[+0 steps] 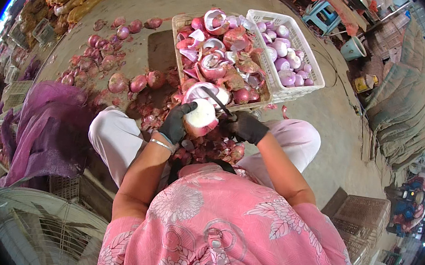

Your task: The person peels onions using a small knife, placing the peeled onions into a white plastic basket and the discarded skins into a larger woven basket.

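Note:
My left hand (176,123), in a dark glove, grips a red onion (201,115) whose cut white face points upward. Red skin still covers its lower side. My right hand (245,127), also gloved, is closed around a knife (217,101); the dark blade slants up and left just above the onion. Right beyond my hands stands a crate (175,31) heaped with onion skins (213,64) and some red onions. Against its right side is a white plastic crate (313,61) of peeled purple onions (282,58).
Unpeeled red onions (118,82) lie loose on the concrete floor (141,1) to the left. Purple mesh (48,127) drapes beside my left knee, with a fan guard (43,227) behind it. Stacked crates (361,216) stand at right. Farther off are a blue stool (322,16) and a bucket (353,49).

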Action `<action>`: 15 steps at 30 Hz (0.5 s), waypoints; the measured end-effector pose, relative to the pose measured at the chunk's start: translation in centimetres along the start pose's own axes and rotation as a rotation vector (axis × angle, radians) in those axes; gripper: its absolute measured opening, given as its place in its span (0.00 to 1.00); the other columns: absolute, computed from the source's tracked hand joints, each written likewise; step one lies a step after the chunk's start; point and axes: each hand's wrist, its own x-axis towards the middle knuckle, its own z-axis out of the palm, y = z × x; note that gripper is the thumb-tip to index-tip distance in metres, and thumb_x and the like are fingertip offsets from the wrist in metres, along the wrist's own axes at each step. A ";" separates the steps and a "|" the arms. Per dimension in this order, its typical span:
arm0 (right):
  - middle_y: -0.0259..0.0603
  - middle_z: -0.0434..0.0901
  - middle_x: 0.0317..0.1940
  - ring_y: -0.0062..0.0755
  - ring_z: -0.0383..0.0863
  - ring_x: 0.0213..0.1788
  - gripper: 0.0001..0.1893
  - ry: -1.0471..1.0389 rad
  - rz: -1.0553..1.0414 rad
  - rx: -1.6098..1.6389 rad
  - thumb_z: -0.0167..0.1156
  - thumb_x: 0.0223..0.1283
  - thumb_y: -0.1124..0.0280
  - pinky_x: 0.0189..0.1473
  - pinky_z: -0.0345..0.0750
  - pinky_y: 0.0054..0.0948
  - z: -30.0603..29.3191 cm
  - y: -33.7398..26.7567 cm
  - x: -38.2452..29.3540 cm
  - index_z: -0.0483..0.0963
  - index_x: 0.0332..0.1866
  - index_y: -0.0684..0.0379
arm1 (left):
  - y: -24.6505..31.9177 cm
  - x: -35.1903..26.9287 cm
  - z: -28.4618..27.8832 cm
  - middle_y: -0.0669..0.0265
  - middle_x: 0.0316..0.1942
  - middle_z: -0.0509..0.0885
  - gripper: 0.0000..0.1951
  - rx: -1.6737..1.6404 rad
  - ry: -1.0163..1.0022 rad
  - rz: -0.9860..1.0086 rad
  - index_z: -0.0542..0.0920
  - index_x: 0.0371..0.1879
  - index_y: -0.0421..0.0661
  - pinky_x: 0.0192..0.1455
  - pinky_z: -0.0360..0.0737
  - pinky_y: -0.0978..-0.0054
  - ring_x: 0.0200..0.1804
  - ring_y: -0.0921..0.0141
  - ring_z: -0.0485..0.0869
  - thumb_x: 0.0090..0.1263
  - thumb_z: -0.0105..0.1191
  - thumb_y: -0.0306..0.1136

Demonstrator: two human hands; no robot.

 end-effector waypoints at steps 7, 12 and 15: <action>0.30 0.80 0.47 0.19 0.76 0.49 0.21 0.085 -0.097 0.545 0.60 0.67 0.65 0.54 0.72 0.23 2.7 -0.4 0.7 0.74 0.62 0.61 | -0.4 0.5 0.0 0.56 0.39 0.86 0.15 0.146 0.063 -0.041 0.81 0.47 0.32 0.44 0.84 0.71 0.38 0.65 0.87 0.70 0.52 0.31; 0.30 0.82 0.42 0.17 0.77 0.43 0.21 0.110 -0.091 0.616 0.64 0.63 0.65 0.49 0.74 0.22 3.9 -0.2 2.0 0.76 0.58 0.64 | -1.6 0.1 0.3 0.58 0.36 0.86 0.11 0.521 0.178 0.193 0.82 0.43 0.33 0.37 0.84 0.72 0.34 0.67 0.86 0.66 0.55 0.25; 0.31 0.82 0.42 0.18 0.77 0.42 0.19 0.176 -0.083 0.621 0.63 0.62 0.68 0.49 0.75 0.23 4.2 -0.7 2.1 0.78 0.57 0.63 | -1.1 0.0 1.3 0.58 0.37 0.86 0.11 0.428 0.237 0.175 0.83 0.42 0.33 0.40 0.83 0.72 0.36 0.68 0.86 0.66 0.55 0.26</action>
